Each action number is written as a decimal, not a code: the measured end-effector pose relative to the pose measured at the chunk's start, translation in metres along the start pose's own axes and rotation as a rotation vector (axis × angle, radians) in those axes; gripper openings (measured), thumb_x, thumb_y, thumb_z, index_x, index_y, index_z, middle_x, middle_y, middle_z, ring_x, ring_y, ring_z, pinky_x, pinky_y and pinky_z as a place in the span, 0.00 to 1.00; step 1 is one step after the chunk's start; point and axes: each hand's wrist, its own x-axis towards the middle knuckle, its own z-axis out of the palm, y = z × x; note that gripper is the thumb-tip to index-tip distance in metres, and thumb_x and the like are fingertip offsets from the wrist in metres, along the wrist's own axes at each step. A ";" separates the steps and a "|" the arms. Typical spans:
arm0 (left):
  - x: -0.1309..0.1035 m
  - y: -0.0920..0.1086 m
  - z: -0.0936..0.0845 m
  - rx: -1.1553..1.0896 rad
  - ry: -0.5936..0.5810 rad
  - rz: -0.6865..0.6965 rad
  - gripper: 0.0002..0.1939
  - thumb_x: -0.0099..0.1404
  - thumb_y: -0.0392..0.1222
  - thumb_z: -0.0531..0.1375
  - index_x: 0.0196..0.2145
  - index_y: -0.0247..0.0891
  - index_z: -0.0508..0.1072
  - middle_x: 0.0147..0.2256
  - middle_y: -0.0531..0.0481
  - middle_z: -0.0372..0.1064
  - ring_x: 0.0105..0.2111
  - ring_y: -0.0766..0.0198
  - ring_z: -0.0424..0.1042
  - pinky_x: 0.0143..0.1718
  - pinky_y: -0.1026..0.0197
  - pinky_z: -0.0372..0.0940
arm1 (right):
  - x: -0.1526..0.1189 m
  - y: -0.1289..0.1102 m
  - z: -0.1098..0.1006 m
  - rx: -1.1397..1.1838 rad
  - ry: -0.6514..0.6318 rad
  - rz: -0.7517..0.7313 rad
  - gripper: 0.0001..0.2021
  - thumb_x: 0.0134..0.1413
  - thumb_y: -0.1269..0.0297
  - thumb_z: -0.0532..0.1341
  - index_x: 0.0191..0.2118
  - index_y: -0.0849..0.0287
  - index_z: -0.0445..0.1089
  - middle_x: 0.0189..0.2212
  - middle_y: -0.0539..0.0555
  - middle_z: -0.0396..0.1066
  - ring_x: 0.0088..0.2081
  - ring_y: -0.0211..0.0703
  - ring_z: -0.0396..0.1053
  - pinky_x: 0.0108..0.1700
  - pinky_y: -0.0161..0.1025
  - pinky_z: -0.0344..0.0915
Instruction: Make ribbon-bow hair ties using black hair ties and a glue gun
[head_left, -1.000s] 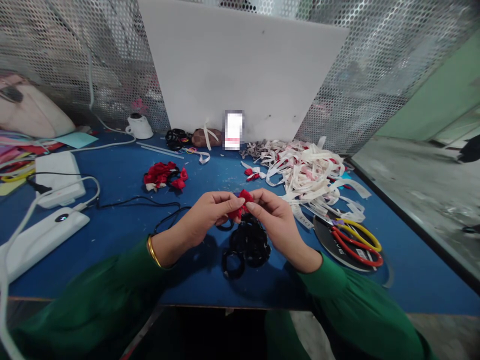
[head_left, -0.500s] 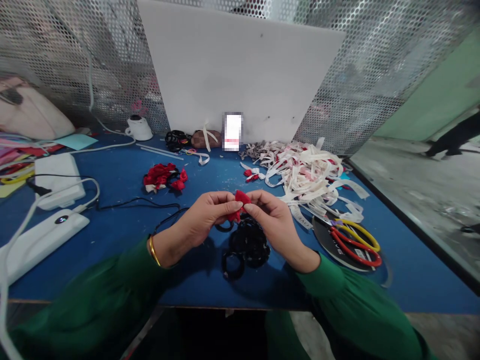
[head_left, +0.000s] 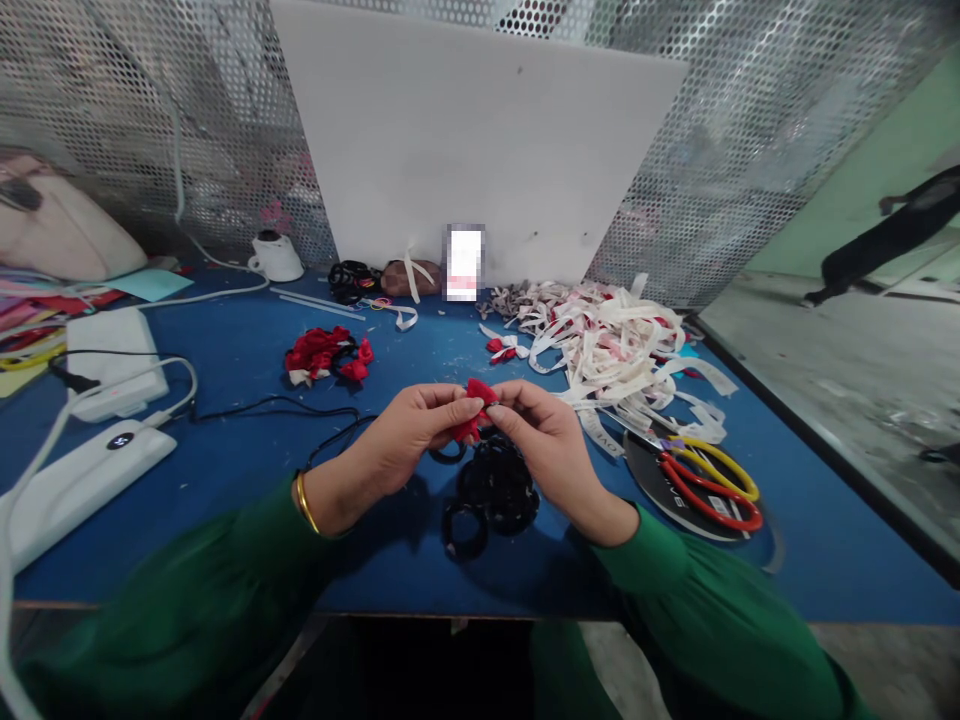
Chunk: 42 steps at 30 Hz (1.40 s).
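A small red fabric bow is pinched between my two hands, above the middle of the blue table. My left hand is closed on its left side, thumb on top. My right hand is closed on its right side, with thumb and forefinger near the bow's middle; the fingers partly hide it. Just below my hands lies a pile of black hair ties. Farther off to the left is a heap of red bows with black ties. One red and white bow lies beyond my right hand.
Cream ribbons form a big heap at the back right. Scissors with red and yellow handles lie on a black disc at right. A white power bank and cables are at left. A person stands in the far right background.
My hands stay nearly in place, with the red bow turned slightly between the fingers. In the background at right, more of the person has come into view, farther left.
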 end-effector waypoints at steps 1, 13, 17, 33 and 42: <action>0.000 0.000 0.000 -0.008 0.006 0.011 0.17 0.53 0.51 0.73 0.28 0.34 0.77 0.24 0.53 0.69 0.23 0.72 0.65 0.24 0.68 0.55 | 0.000 0.000 0.000 -0.003 0.000 -0.003 0.05 0.58 0.61 0.66 0.38 0.55 0.76 0.33 0.49 0.77 0.35 0.40 0.71 0.42 0.39 0.66; 0.000 0.001 0.003 0.007 0.036 0.041 0.26 0.56 0.63 0.68 0.27 0.33 0.77 0.24 0.49 0.72 0.20 0.72 0.60 0.21 0.66 0.48 | 0.002 0.003 0.000 0.000 0.014 -0.013 0.06 0.59 0.61 0.64 0.37 0.57 0.75 0.31 0.49 0.75 0.33 0.40 0.70 0.39 0.39 0.65; 0.000 0.001 0.003 0.041 0.027 0.039 0.23 0.55 0.59 0.70 0.27 0.33 0.77 0.23 0.50 0.72 0.21 0.72 0.60 0.22 0.66 0.49 | 0.002 0.004 0.000 -0.015 0.021 -0.010 0.06 0.58 0.60 0.65 0.37 0.57 0.75 0.30 0.49 0.75 0.33 0.40 0.69 0.39 0.39 0.65; 0.002 -0.002 0.001 0.031 0.044 0.038 0.20 0.53 0.54 0.72 0.25 0.34 0.73 0.23 0.53 0.66 0.21 0.73 0.57 0.22 0.67 0.46 | 0.001 0.004 0.002 -0.039 0.043 -0.011 0.07 0.57 0.60 0.65 0.37 0.57 0.75 0.30 0.50 0.75 0.33 0.40 0.69 0.38 0.38 0.65; 0.002 -0.001 -0.001 0.040 0.008 0.042 0.18 0.55 0.53 0.71 0.28 0.33 0.76 0.24 0.51 0.70 0.21 0.73 0.58 0.22 0.67 0.45 | 0.003 0.004 0.003 -0.035 0.079 -0.030 0.06 0.56 0.60 0.65 0.34 0.57 0.75 0.28 0.49 0.74 0.32 0.40 0.68 0.37 0.38 0.63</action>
